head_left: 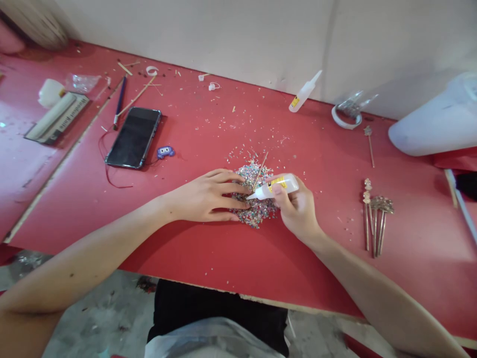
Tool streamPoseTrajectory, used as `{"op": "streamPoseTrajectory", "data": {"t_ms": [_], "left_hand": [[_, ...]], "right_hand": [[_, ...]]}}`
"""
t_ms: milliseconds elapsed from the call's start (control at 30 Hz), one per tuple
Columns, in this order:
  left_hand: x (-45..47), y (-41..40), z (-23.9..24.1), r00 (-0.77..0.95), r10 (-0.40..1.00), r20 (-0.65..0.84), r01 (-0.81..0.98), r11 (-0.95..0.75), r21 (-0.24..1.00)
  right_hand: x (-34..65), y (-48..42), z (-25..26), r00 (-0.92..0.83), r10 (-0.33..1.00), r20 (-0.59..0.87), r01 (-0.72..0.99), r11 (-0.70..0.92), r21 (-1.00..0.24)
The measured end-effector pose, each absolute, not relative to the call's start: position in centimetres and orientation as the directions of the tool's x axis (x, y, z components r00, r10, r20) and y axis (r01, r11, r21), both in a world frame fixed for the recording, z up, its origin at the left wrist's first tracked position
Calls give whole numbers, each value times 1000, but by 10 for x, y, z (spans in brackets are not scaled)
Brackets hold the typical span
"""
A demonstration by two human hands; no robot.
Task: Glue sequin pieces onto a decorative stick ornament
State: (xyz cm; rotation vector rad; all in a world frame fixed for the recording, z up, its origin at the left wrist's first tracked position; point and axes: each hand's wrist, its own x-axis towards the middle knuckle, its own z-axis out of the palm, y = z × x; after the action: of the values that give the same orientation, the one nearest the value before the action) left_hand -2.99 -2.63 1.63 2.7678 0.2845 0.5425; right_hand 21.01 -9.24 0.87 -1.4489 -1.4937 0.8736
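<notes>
On the red table (pixel 208 248) lies a heap of tiny multicoloured glittery bits (pixel 257 211). My left hand (pixel 208 196) rests on the heap's left side, fingers stretched together, their tips pinching a thin wooden stick (pixel 260 171) that slants up to the right. My right hand (pixel 296 206) is closed on a small white glue bottle (pixel 278 185) with a yellow label. The bottle's nozzle points left and meets the stick at my left fingertips.
A dark phone (pixel 134 136) with a small purple charm (pixel 166 151) lies at the left. A second glue bottle (pixel 304 92) and a tape ring (pixel 346 119) sit by the wall. Several finished decorated sticks (pixel 374 214) lie at the right. A white container (pixel 436 122) stands far right.
</notes>
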Motion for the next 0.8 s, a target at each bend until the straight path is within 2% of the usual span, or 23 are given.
{"op": "streamPoseTrajectory", "data": {"t_ms": [533, 800], "left_hand": [[-30, -26, 17, 918, 243, 313, 141, -938, 315], [-31, -27, 16, 919, 254, 303, 152, -934, 324]], "right_hand": [[212, -91, 6, 31, 996, 84, 390, 66, -919], [212, -89, 4, 22, 996, 85, 303, 75, -950]]}}
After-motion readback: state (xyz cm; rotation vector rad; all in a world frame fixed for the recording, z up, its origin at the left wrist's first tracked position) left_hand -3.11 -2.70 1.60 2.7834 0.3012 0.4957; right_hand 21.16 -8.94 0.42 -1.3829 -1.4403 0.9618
